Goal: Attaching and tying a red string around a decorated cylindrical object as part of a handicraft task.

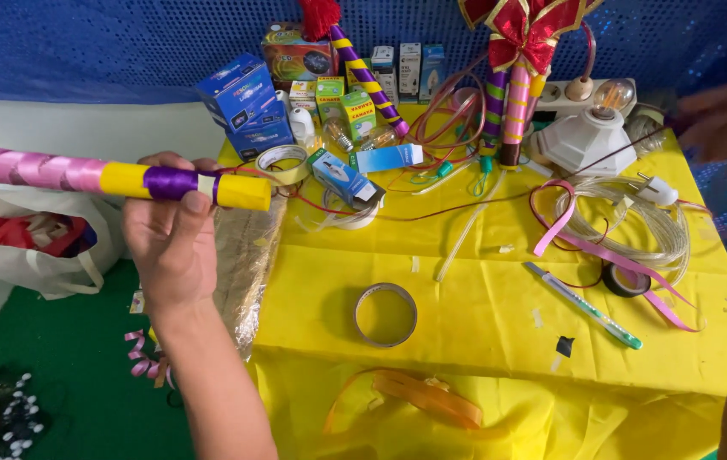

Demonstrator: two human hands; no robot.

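My left hand [172,230] grips a long stick [82,175] wrapped in pink, yellow and purple ribbon, held level over the left edge of the table. Its yellow end points right, toward a roll of clear tape [282,162]. My right hand [725,123] is blurred at the far right, raised near a dark thin wire [610,158] that runs across the table; whether it holds the wire cannot be told. A tape ring [385,314] lies flat on the yellow tablecloth [482,315] in front of me.
Small boxes [240,102], bulbs, a second wrapped stick [367,78], a decorated post with a red bow [517,77], a white lamp base [586,140], coiled clear cable [636,226], pink ribbon, a green-tipped cutter [585,305] crowd the table. A white bag [35,247] sits left.
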